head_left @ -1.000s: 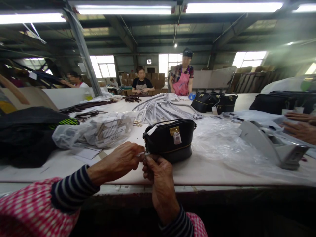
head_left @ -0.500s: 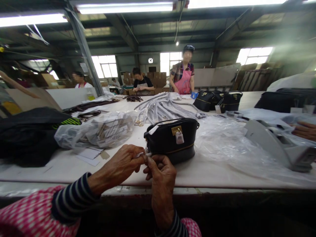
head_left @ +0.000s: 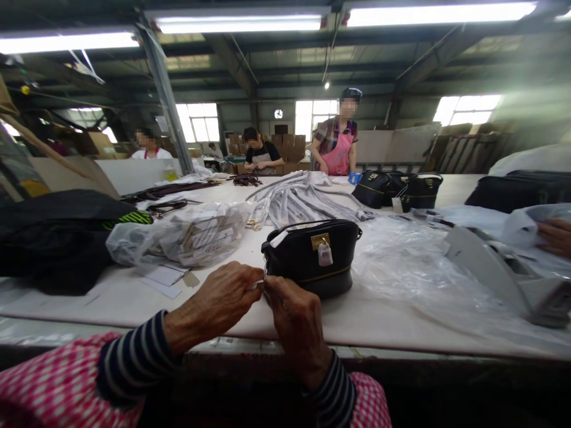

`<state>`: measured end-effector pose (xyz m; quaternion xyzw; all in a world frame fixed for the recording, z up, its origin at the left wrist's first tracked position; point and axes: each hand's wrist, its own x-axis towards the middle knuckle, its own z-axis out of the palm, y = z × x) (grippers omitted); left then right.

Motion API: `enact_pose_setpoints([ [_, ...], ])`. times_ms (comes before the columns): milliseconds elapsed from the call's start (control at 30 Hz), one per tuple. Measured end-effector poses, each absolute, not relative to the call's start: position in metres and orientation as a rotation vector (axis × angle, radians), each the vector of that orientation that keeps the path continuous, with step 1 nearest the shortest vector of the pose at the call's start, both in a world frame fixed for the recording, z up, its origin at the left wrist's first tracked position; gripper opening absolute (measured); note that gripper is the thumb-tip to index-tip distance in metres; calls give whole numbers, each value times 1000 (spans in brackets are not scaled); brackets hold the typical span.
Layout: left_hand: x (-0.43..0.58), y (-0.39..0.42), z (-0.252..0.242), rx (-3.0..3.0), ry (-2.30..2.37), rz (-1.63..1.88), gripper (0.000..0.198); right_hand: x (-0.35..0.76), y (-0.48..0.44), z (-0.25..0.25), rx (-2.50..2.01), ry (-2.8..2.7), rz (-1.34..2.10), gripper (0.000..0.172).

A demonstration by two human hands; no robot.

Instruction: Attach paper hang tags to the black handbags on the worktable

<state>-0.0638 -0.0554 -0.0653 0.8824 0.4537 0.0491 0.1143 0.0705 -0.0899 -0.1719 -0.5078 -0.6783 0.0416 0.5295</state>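
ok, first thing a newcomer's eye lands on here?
Probably the black handbag with its gold clasp, upright mid-view on the table. Then the left hand and right hand, fingertips together near its left end, a small white piece between the left fingers. Behind it, a heap of wrapped straps.

Left hand (head_left: 219, 302) and right hand (head_left: 300, 324) are largely covering a white piece (head_left: 257, 285). Right hand is also hiding the lower left corner of the black handbag (head_left: 294, 255). Right frame edge is cutting off a co-worker's hand (head_left: 555, 235). Wall clock (head_left: 279, 113) is appearing illegibly small.
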Motion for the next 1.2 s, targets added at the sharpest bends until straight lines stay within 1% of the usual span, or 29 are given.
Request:
enact_pose_setpoints([
  [133,-65,-51,-69,2485,1242,238,29,80,-88,-165,-1281,-1823,-400,18],
  [200,-66,-45,-75,2317,1176,297,30,84,-86,-164,-1241,-1872,-574,19],
  [300,-67,-41,-84,1941,1161,327,27,87,-80,-165,-1158,-1919,-706,19],
  [400,-65,-44,-92,1667,1119,427,30,88,-72,-167,-1112,-1910,-787,21],
  [533,-63,-53,-100,1635,1141,535,32,86,-66,-170,-1090,-1897,-818,26],
  [600,-63,-57,-103,1861,1163,577,35,85,-68,-170,-1111,-1899,-798,26],
  [667,-64,-63,-105,2190,1220,600,36,87,-73,-165,-1164,-1921,-713,16],
  [700,-65,-66,-107,2353,1265,599,33,88,-76,-161,-1207,-1938,-629,11],
  [733,-66,-69,-109,2499,1325,576,28,91,-80,-156,-1261,-1956,-519,19],
  [767,-66,-71,-112,2629,1390,534,24,94,-83,-150,-1313,-1977,-395,30],
  [800,-66,-73,-116,2756,1432,482,22,98,-86,-143,-1359,-2004,-271,38],
  [833,-67,-75,-120,2876,1448,434,23,102,-89,-135,-1392,-2037,-162,40],
  [933,-67,-77,-133,3156,1438,357,27,113,-91,-114,-1396,-2186,40,37],
  [1033,-67,-77,-140,3354,1459,377,28,117,-86,-98,-1307,-2320,90,34],
  [1133,-67,-77,-141,3488,1434,359,32,116,-78,-88,-1209,-2397,88,21],
  [1200,-68,-77,-141,3531,1419,332,32,114,-75,-84,-1205,-2427,122,17],
])
